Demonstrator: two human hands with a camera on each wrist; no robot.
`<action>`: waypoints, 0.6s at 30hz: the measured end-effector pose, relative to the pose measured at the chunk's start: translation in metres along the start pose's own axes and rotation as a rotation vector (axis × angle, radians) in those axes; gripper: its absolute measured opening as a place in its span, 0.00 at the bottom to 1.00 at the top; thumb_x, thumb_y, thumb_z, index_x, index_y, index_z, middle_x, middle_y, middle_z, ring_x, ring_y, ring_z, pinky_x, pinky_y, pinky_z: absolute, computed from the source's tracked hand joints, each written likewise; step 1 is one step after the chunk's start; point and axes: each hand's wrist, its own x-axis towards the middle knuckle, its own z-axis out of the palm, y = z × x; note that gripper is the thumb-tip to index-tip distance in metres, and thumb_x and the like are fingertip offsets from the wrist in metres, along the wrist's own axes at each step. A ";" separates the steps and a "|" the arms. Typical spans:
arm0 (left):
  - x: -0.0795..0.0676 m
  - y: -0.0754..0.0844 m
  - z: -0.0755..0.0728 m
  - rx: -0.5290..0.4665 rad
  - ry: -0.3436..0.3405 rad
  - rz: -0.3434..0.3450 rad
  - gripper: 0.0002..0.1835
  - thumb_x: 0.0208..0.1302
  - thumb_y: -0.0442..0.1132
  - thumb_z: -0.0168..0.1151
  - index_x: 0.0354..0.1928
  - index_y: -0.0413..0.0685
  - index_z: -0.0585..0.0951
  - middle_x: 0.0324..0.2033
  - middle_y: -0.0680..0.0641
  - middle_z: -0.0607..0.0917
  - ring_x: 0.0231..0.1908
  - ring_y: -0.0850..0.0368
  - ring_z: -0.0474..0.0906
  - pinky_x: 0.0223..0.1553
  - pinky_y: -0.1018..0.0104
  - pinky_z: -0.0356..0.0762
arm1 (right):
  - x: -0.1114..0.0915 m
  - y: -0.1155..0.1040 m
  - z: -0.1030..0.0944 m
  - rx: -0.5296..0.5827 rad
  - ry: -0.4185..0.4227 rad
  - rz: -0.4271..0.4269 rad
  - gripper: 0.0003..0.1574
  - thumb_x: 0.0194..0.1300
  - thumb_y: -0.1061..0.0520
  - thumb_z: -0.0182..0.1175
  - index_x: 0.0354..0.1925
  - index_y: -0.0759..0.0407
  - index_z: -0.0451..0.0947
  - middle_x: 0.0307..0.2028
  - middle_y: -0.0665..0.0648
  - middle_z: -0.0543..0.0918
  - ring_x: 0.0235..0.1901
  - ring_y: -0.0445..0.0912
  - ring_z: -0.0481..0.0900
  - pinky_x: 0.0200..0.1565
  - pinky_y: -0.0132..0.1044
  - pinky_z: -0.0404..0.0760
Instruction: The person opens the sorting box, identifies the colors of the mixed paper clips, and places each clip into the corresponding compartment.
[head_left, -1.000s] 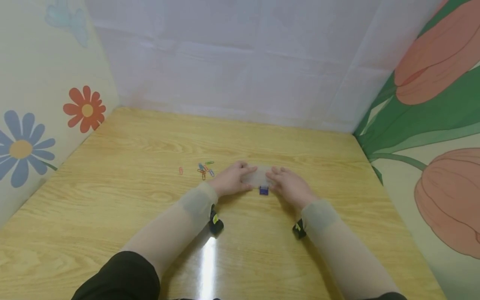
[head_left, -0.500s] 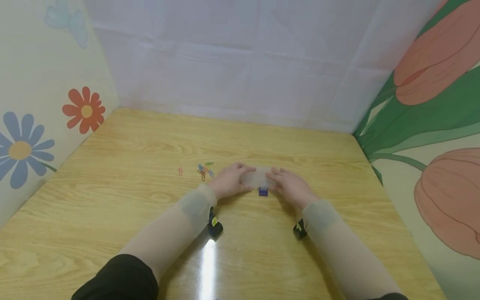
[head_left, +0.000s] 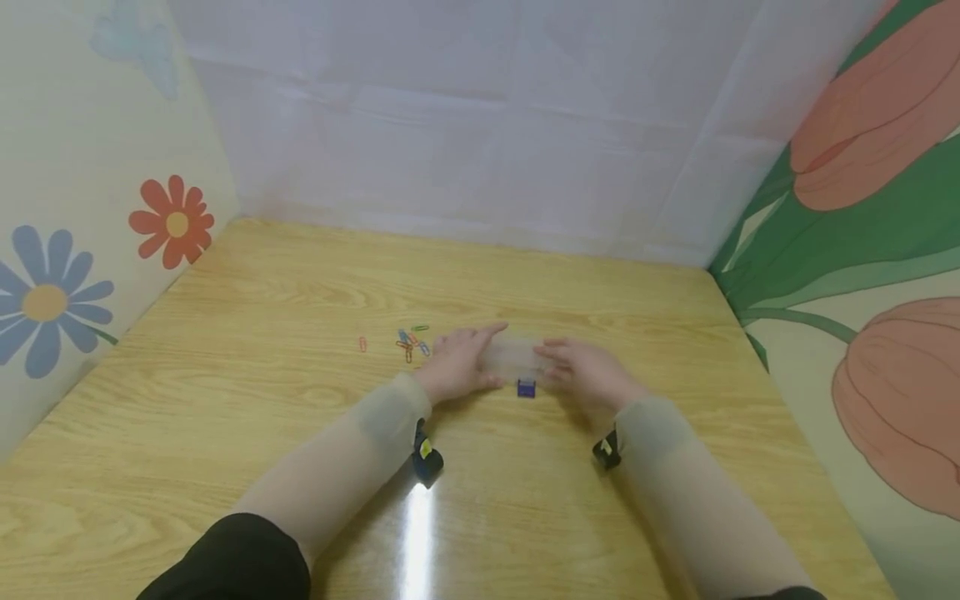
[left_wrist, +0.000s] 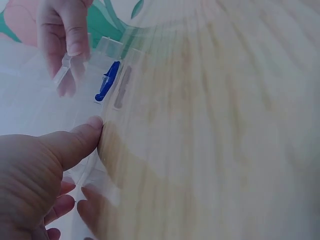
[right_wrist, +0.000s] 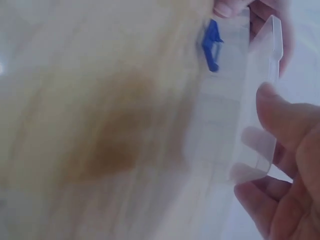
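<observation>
on the wooden table [head_left: 187, 400], the clear box [right_wrist: 217, 115] sits right of the paper clips [head_left: 405, 344]; your left hand [head_left: 459, 362] grips one end, probably to steady it, while your right hand [head_left: 588, 375] pinches the tilted lid [right_wrist: 261, 60], apparently to control its angle.

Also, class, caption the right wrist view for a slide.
Right hand gripping the clear lid of a box with a blue latch.

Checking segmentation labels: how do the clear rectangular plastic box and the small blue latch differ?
The clear rectangular plastic box is see-through; the small blue latch is strongly coloured.
The box is far larger than the latch.
The left hand and right hand hold the box; neither grips the latch.
Shared: both look like plastic.
</observation>
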 end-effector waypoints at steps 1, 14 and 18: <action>0.000 0.000 0.000 -0.007 0.004 -0.003 0.52 0.53 0.60 0.69 0.75 0.61 0.52 0.66 0.43 0.69 0.62 0.45 0.65 0.60 0.48 0.56 | 0.001 0.000 -0.001 0.003 0.003 -0.001 0.28 0.69 0.52 0.57 0.66 0.48 0.68 0.66 0.56 0.68 0.63 0.57 0.67 0.63 0.56 0.63; -0.001 0.001 0.000 -0.048 0.016 -0.039 0.64 0.48 0.59 0.73 0.76 0.58 0.37 0.64 0.41 0.71 0.62 0.42 0.66 0.59 0.45 0.57 | 0.014 0.000 -0.013 0.001 0.121 0.006 0.21 0.73 0.55 0.52 0.61 0.56 0.73 0.53 0.59 0.77 0.52 0.55 0.75 0.57 0.53 0.71; 0.000 0.000 0.001 -0.064 0.018 -0.044 0.68 0.48 0.58 0.73 0.75 0.56 0.30 0.64 0.43 0.72 0.64 0.41 0.64 0.61 0.43 0.55 | 0.021 0.000 -0.017 0.083 0.171 0.085 0.21 0.74 0.53 0.50 0.61 0.59 0.71 0.57 0.60 0.77 0.57 0.55 0.73 0.60 0.53 0.69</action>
